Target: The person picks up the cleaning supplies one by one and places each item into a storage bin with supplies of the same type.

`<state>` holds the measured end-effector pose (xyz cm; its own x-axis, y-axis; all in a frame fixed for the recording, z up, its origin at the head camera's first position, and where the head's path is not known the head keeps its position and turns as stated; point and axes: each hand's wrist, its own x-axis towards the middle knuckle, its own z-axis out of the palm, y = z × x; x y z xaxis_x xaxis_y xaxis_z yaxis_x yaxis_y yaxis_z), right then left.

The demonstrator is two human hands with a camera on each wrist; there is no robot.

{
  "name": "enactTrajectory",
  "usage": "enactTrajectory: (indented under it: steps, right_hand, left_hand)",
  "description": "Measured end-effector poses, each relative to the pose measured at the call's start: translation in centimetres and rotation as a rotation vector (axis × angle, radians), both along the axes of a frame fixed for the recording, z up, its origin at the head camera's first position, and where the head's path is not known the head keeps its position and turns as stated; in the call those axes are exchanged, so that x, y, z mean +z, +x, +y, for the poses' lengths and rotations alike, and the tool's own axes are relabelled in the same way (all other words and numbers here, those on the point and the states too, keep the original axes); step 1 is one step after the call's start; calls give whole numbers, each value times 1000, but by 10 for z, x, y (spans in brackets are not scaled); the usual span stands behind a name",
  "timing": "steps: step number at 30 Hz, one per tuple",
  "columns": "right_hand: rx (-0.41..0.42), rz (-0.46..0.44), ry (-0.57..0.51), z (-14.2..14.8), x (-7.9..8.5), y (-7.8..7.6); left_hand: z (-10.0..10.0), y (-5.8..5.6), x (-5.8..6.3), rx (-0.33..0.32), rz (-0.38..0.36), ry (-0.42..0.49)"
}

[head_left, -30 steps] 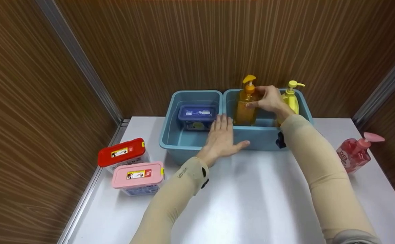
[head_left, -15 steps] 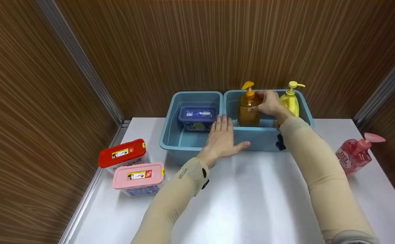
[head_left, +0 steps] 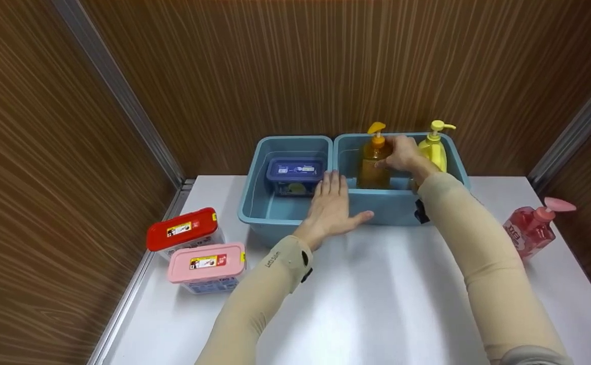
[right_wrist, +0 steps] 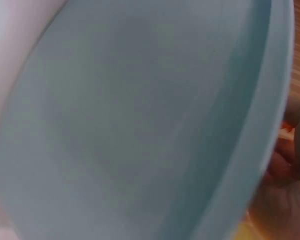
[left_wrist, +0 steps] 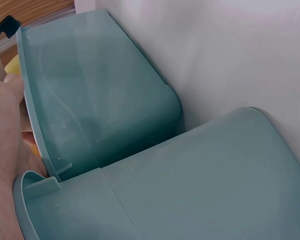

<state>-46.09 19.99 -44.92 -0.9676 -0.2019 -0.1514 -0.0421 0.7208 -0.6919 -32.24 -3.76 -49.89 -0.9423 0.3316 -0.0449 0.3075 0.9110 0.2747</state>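
Two blue tubs stand side by side against the wooden wall, and the orange pump bottle (head_left: 374, 165) stands upright in the right tub (head_left: 402, 205), toward its left wall. The bottle is see-through amber with an orange collar and a yellow-orange pump head; no writing on it can be read. The right hand (head_left: 404, 153) curls its fingers around the bottle's shoulder, just below the pump. Right of that bottle, in the same tub, stands a yellow pump bottle (head_left: 435, 149), partly hidden by the hand. The left hand (head_left: 332, 205) lies flat with straight fingers over the near rims where the two tubs meet, holding nothing. Left of the orange bottle, the left tub (head_left: 254, 203) holds a dark blue lidded box (head_left: 295, 175) with a white label too small to read. Further left of the tubs, on the white table (head_left: 376, 304), sit a red-lidded box (head_left: 182, 230) and a pink-lidded box (head_left: 206, 263), each with a small yellow and red label, unreadable. Well right of the tubs stands a pink pump bottle (head_left: 531, 230) with white characters that cannot be made out. The left sleeve bears small writing near the wrist.
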Motion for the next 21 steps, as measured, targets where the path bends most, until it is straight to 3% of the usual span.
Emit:
enactTrajectory:
  steps: [4, 14, 21]
  right_hand:
    - [17, 28, 74, -3, 7, 0]
    - [-48, 29, 70, -14, 13, 11]
    - [-69, 35, 63, -16, 27, 26]
  left_hand:
    - [-1, -2, 0, -2, 3, -12]
    - [-3, -5, -1, -3, 4, -20]
    - [-4, -5, 0, -13, 4, -9]
